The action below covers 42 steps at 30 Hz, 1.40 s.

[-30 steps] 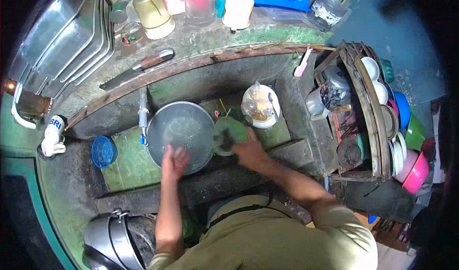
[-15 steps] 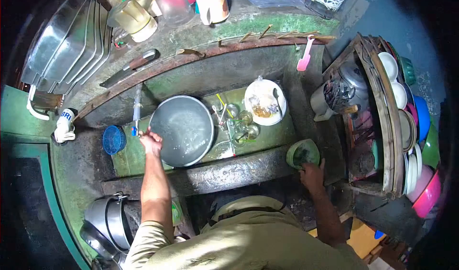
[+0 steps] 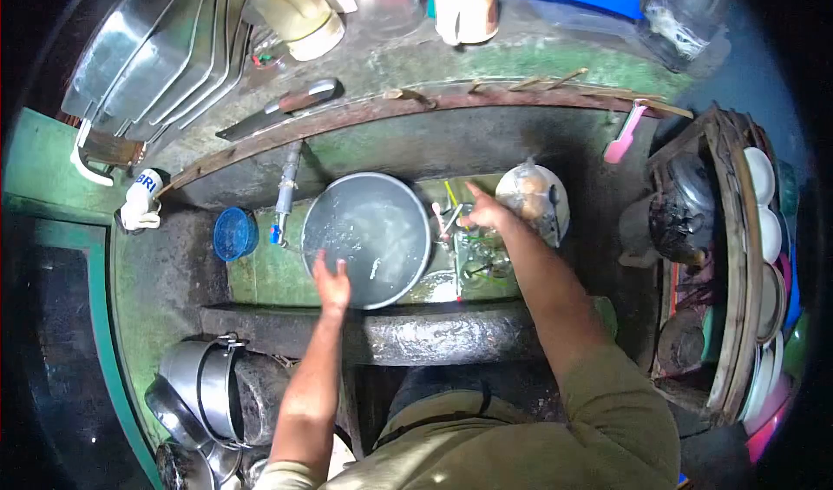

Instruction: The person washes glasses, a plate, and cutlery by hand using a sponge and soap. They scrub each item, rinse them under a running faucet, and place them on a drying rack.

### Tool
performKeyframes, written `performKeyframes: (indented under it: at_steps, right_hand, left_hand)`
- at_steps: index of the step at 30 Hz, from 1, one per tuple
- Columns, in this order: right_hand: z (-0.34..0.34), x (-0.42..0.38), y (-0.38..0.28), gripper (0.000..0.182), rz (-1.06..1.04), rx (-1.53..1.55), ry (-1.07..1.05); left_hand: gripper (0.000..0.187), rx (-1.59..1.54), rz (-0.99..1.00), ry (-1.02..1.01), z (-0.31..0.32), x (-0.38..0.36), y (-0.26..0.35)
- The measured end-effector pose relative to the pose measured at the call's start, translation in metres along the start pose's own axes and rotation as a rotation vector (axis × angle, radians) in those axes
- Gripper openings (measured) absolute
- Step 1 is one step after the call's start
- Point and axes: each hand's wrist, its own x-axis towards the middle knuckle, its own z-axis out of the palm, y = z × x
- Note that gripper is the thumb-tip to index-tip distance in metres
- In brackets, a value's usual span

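My left hand [image 3: 331,283] hangs over the near rim of a large grey basin [image 3: 373,273] that holds water. Its fingers are spread and nothing is in them. Reaching across the sink, my right hand [image 3: 488,212] is open, its index finger stretched out, just above glass mugs [image 3: 493,264] and some utensils [image 3: 449,221]. Beside that hand lies a white plate [image 3: 562,208] with a clear bag and food scraps on it, partly covered by my arm. A green bowl [image 3: 605,318] on the sink's ledge is mostly hidden behind my right arm.
A tap [image 3: 278,232] and a blue basket [image 3: 235,234] are left of the basin. The raised sink ledge [image 3: 434,332] runs along the front. A wooden dish rack [image 3: 724,264] stands at right, metal pots [image 3: 195,386] at lower left. A knife [image 3: 278,110] hangs on the back rail.
My left hand has left the tap and moved right to the basin. My right hand has let go of the green bowl and reached forward and left over the mugs. The view has shifted.
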Motion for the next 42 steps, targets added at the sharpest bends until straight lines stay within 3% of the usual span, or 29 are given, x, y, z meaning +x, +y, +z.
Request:
performKeyframes:
  at_steps: [1,3,4,5,7,12,13,15,16,17,19,20,21,23,25,26,27,29,30,31,33,34,35,37,38,41,42]
  right_hand:
    - [0.001,0.011,-0.008,0.104,0.025,0.116,-0.154]
    - [0.040,0.051,0.014,0.069,-0.175,0.125,-0.075]
    - [0.037,0.050,-0.005,0.035,-0.111,0.027,-0.138]
    - [0.036,0.047,-0.024,0.033,-0.131,-0.310,-0.013]
    - [0.015,0.018,-0.061,0.030,-0.198,-0.221,0.121]
    - [-0.019,-0.054,-0.127,0.031,-0.381,-0.086,0.018]
    - [-0.026,-0.064,-0.128,0.029,-0.453,0.109,-0.022]
    - [-0.031,-0.058,-0.103,0.023,-0.425,0.506,-0.152]
    - [-0.035,-0.058,-0.096,0.017,-0.490,0.735,-0.153]
    - [-0.048,-0.063,-0.082,0.028,-0.518,0.729,-0.206]
    - [-0.010,-0.048,-0.022,0.049,-0.236,0.489,-0.030]
    - [-0.001,-0.048,-0.004,0.064,-0.252,0.132,-0.019]
    - [-0.001,-0.067,-0.007,0.052,-0.237,-0.313,-0.005]
    - [0.006,-0.061,0.012,0.033,-0.128,-0.432,-0.227]
    - [-0.002,-0.072,-0.005,0.025,-0.127,-0.299,0.067]
    - [-0.011,-0.079,-0.019,0.026,-0.166,-0.254,0.150]
    - [-0.020,-0.086,-0.031,0.027,-0.268,-0.200,0.223]
    - [-0.029,-0.103,-0.055,0.028,-0.280,0.024,0.151]
    - [-0.040,-0.117,-0.069,0.027,-0.296,0.108,0.103]
    - [-0.024,-0.109,-0.055,0.025,-0.395,0.459,0.167]
    - [-0.045,-0.132,-0.051,0.023,-0.374,0.269,0.321]
    - [-0.042,-0.138,-0.034,0.027,-0.149,0.220,0.238]
    - [-0.045,-0.143,-0.016,0.037,-0.021,-0.094,-0.040]
    - [-0.019,-0.168,0.003,0.046,0.027,-0.351,-0.210]
    - [-0.007,-0.173,0.006,0.039,0.061,-0.389,-0.260]
    - [0.022,-0.179,0.023,0.007,-0.045,-0.369,0.112]
    - [0.014,-0.182,0.009,0.007,-0.056,-0.367,0.113]
  left_hand:
    - [0.054,0.020,0.054,-0.044,-0.004,-0.016,0.003]
    - [0.052,0.050,0.068,-0.125,-0.007,-0.040,0.009]
    - [0.051,0.015,0.083,-0.136,-0.004,-0.048,0.007]
    - [0.051,-0.026,0.102,-0.145,0.002,-0.052,0.009]
    - [0.053,-0.174,0.035,-0.253,-0.001,-0.047,0.054]
    - [0.081,-0.332,0.370,-0.327,0.042,-0.009,0.174]
    - [0.063,-0.380,0.392,-0.323,0.053,-0.001,0.192]
    - [0.036,-0.497,0.189,-0.599,0.098,0.019,0.181]
    - [0.023,-0.522,0.203,-0.498,0.101,0.015,0.188]
    - [0.023,-0.517,0.211,-0.507,0.100,0.012,0.191]
    - [0.018,-0.517,0.051,-0.552,0.089,0.003,0.195]
    - [0.015,-0.561,0.106,-0.483,0.088,-0.004,0.191]
    - [0.015,-0.638,0.117,-0.396,0.092,-0.010,0.187]
    - [0.019,-0.507,0.226,-0.382,0.094,-0.021,0.173]
    - [0.032,-0.400,0.348,-0.355,0.097,-0.030,0.169]
    - [0.045,-0.254,0.222,-0.538,0.090,-0.036,0.176]
    - [0.038,-0.309,0.239,-0.520,0.092,-0.043,0.181]
    - [0.041,-0.354,0.437,-0.456,0.107,-0.048,0.184]
    - [0.028,-0.454,0.436,-0.457,0.114,-0.048,0.185]
    - [0.019,-0.502,0.465,-0.426,0.119,-0.048,0.186]
    - [0.014,-0.666,0.207,-0.500,0.127,-0.045,0.177]
    - [0.019,-0.687,0.074,-0.441,0.123,-0.041,0.180]
    - [0.022,-0.581,0.125,-0.414,0.111,-0.041,0.176]
    - [0.024,-0.435,0.198,-0.308,0.088,-0.041,0.181]
    - [0.023,-0.514,0.261,-0.326,0.085,-0.039,0.178]
    - [0.021,-0.426,0.274,-0.361,0.074,-0.045,0.169]
    - [0.019,-0.331,0.340,-0.340,0.063,-0.052,0.173]
